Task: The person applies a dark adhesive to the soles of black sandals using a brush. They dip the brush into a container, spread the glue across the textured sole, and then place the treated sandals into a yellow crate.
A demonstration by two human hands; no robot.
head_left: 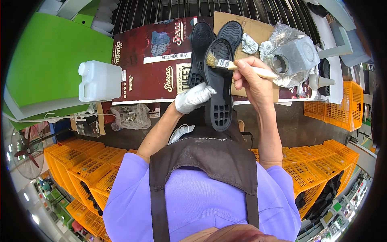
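A black shoe sole (219,97), tread cavities showing at its heel, is held up at the near edge of the bench. My left hand (194,99), in a white glove, grips it by the left edge. Bare, my right hand (254,78) is closed round the pale handle of a flat paintbrush (225,64). The bristles touch the upper part of the sole, close to its left edge. Behind it lie two more black soles, one on the left (201,34) and one on the right (231,31).
Flattened dark red cardboard (141,82) and brown cardboard (225,18) cover the bench. At right lie a clear plastic container (300,56), crumpled white material (249,43) and a squeeze bottle (321,82). A white jug (100,82) stands left. Orange crates (90,161) stand behind me.
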